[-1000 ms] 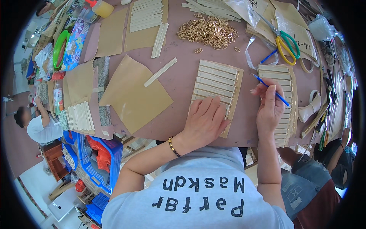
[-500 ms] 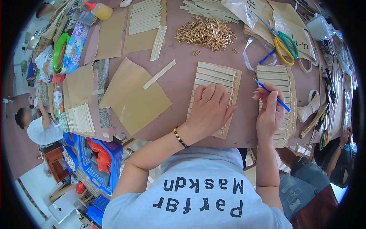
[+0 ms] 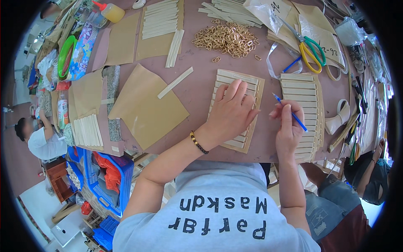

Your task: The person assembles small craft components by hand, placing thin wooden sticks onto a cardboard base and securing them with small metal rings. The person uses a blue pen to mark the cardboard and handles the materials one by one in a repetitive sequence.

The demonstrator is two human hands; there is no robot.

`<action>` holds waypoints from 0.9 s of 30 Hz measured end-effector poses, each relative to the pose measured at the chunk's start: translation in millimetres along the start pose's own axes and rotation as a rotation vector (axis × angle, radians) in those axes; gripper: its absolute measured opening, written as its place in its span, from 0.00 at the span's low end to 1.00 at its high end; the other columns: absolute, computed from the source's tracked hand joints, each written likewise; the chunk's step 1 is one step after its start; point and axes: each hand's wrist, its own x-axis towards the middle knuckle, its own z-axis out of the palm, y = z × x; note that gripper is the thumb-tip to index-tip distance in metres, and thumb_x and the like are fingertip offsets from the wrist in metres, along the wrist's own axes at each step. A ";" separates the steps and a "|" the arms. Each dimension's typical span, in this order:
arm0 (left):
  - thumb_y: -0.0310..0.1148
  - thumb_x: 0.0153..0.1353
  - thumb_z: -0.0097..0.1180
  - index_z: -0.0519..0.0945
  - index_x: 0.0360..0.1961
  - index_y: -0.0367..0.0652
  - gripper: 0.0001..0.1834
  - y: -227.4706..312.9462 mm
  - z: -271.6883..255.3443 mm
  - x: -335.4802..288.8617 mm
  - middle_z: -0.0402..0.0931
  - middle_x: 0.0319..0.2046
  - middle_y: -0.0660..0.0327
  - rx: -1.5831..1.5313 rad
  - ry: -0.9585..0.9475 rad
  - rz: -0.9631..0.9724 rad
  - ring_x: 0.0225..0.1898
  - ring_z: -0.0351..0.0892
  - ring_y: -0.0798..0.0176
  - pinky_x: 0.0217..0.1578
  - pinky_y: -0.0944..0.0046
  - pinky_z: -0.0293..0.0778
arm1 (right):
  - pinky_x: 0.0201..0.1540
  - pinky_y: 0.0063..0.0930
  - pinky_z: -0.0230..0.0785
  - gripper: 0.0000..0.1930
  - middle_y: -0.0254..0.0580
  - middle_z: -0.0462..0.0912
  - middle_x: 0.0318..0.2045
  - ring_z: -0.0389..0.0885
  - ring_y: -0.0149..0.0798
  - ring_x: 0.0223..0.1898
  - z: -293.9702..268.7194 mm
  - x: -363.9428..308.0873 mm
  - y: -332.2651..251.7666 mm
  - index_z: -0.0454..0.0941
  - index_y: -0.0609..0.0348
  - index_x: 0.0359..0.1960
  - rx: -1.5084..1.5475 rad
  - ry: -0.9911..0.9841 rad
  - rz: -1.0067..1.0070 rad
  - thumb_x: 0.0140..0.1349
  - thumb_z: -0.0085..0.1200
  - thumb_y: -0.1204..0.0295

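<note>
My left hand (image 3: 233, 108) lies over a tan card (image 3: 261, 90) covered with a row of narrow cream strips (image 3: 236, 78), several of them with gold rings at their ends. Its fingers are stretched out, pressing on the strips and hiding the middle ones. Pinched in my right hand (image 3: 288, 131) is a slim blue pen (image 3: 299, 121), its pale tip pointing up and left over the gap between the cards. Under and beside that hand rests a second card (image 3: 320, 110) with similar cream strips (image 3: 303, 98) and rings along its right side.
A heap of gold oval rings (image 3: 228, 38) sits beyond the cards. Scissors with yellow and green handles (image 3: 310, 54) lie at the far right. Bare tan sheets (image 3: 149, 107) and a loose strip (image 3: 175, 82) are at left. A blue basket (image 3: 126, 180) stands below the table edge.
My right hand has drawn slightly left and nearer to me with the pen, off the right card's strips toward the gap. The left hand's fingers have reached a little farther up its card.
</note>
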 end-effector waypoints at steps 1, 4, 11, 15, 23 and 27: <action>0.43 0.58 0.62 0.75 0.40 0.40 0.18 -2.0 0.0 0.5 0.68 0.58 0.48 -0.013 0.002 0.002 0.62 0.64 0.48 0.59 0.45 0.58 | 0.36 0.21 0.68 0.08 0.35 0.76 0.30 0.73 0.25 0.30 -0.7 -2.8 -0.2 0.73 0.60 0.44 0.004 -0.023 0.041 0.75 0.43 0.71; 0.42 0.58 0.62 0.74 0.43 0.39 0.19 -5.3 -1.6 -3.0 0.67 0.60 0.47 -0.059 -0.028 0.002 0.63 0.64 0.47 0.60 0.43 0.57 | 0.31 0.21 0.65 0.07 0.34 0.75 0.28 0.72 0.25 0.27 -7.1 -19.9 5.5 0.73 0.60 0.43 -0.024 -0.077 0.129 0.74 0.42 0.72; 0.40 0.58 0.62 0.70 0.59 0.41 0.30 2.7 -22.6 -38.8 0.59 0.68 0.47 -0.145 -0.147 -0.015 0.71 0.56 0.47 0.67 0.39 0.48 | 0.27 0.25 0.66 0.08 0.42 0.79 0.28 0.73 0.31 0.22 -22.4 -69.2 11.7 0.77 0.64 0.36 -0.239 -0.271 -0.019 0.69 0.46 0.73; 0.40 0.57 0.63 0.71 0.62 0.47 0.31 13.2 -26.3 -71.3 0.58 0.69 0.49 -0.163 -0.230 0.047 0.71 0.55 0.49 0.67 0.38 0.48 | 0.28 0.29 0.71 0.04 0.47 0.80 0.28 0.78 0.41 0.25 -28.9 -80.7 18.8 0.77 0.63 0.37 -0.300 -0.370 -0.180 0.65 0.52 0.75; 0.41 0.56 0.64 0.73 0.61 0.47 0.31 16.9 -16.6 -66.7 0.59 0.69 0.50 -0.098 -0.139 -0.091 0.71 0.57 0.49 0.67 0.38 0.50 | 0.28 0.32 0.72 0.03 0.48 0.80 0.28 0.79 0.44 0.25 -23.0 -81.4 12.5 0.76 0.62 0.37 -0.403 -0.469 -0.258 0.64 0.55 0.77; 0.40 0.57 0.63 0.73 0.62 0.47 0.31 18.5 -13.3 -64.1 0.59 0.69 0.50 -0.103 -0.114 -0.124 0.71 0.56 0.49 0.67 0.39 0.51 | 0.28 0.31 0.71 0.04 0.48 0.80 0.28 0.78 0.44 0.25 -17.9 -77.7 14.8 0.75 0.63 0.36 -0.431 -0.419 -0.221 0.65 0.55 0.76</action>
